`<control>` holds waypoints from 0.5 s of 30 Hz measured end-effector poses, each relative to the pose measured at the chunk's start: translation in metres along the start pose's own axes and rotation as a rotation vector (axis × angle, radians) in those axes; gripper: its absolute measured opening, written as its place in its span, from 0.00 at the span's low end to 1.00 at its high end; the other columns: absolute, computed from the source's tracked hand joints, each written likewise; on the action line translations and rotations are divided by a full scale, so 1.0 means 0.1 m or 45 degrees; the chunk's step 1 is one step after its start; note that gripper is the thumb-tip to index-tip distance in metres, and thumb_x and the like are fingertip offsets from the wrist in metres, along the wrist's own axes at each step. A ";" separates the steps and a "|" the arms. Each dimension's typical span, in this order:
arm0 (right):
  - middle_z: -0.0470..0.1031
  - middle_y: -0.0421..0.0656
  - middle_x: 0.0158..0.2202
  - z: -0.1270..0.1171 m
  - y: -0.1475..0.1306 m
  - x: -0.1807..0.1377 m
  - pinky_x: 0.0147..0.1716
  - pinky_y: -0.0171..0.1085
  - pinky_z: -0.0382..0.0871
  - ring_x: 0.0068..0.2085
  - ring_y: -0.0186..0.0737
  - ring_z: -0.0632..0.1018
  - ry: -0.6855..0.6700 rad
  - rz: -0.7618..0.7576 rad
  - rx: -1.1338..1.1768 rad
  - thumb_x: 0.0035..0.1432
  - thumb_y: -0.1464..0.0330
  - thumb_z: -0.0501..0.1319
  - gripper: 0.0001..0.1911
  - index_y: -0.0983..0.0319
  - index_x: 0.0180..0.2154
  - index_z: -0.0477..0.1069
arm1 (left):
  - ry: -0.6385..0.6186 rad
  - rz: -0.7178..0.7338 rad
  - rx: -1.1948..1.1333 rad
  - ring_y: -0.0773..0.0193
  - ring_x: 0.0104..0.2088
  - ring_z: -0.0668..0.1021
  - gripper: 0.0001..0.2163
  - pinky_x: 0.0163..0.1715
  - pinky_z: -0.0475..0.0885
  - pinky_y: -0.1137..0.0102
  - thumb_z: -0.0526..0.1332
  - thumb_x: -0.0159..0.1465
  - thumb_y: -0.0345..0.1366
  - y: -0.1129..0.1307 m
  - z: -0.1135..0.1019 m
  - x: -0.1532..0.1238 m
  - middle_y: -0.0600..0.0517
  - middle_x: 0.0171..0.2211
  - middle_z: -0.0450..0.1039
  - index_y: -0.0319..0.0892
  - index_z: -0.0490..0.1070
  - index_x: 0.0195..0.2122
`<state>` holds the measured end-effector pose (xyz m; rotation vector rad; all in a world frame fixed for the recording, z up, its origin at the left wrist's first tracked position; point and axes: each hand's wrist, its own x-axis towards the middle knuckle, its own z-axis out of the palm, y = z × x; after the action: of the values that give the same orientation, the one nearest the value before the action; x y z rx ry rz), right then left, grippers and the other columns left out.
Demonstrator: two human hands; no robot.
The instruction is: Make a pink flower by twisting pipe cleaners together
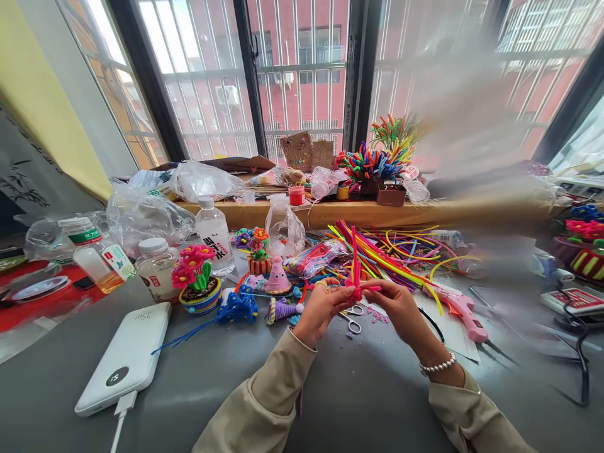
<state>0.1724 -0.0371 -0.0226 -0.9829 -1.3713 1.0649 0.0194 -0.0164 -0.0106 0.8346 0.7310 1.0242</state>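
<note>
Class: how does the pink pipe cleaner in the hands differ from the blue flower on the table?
The pink pipe cleaner stands upright, pinched by left hand and right hand; the blue flower lies on the table, untouched. Pink is mostly straight; blue is curled into loops. Both are fuzzy wire.

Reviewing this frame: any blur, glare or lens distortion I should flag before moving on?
Head view: a pale smear veils the upper right and blurs everything behind it. The windows are bright, yet the brick wall outside stays readable. Wide-angle distortion bows the window frames. The left hand, the right hand and the pink pipe cleaner they pinch are sharp and evenly lit.
</note>
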 end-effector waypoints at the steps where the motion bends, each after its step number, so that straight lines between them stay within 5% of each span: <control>1: 0.72 0.40 0.27 0.00 0.01 0.01 0.29 0.31 0.62 0.28 0.31 0.68 -0.005 0.000 0.025 0.46 0.64 0.62 0.08 0.61 0.30 0.73 | 0.005 -0.007 0.000 0.67 0.25 0.77 0.20 0.30 0.71 0.73 0.66 0.46 0.28 0.00 0.00 0.00 0.51 0.24 0.73 0.40 0.53 0.32; 8: 0.68 0.39 0.27 0.02 -0.01 0.03 0.29 0.32 0.61 0.30 0.32 0.67 -0.087 -0.045 0.077 0.46 0.65 0.61 0.07 0.62 0.23 0.71 | 0.037 -0.010 0.019 0.68 0.22 0.76 0.20 0.28 0.71 0.73 0.66 0.45 0.26 0.02 0.03 -0.01 0.52 0.23 0.72 0.40 0.52 0.32; 15: 0.71 0.40 0.26 0.16 0.08 0.02 0.32 0.37 0.66 0.29 0.36 0.71 0.229 0.013 0.268 0.41 0.63 0.64 0.14 0.61 0.32 0.67 | 0.098 -0.013 -0.041 0.67 0.25 0.77 0.19 0.32 0.71 0.71 0.64 0.48 0.25 -0.01 0.03 -0.02 0.51 0.25 0.72 0.41 0.51 0.33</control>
<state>0.1561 -0.0338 -0.0302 -0.9072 -1.0854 1.0772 0.0215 -0.0188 -0.0094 0.7663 0.7810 1.0608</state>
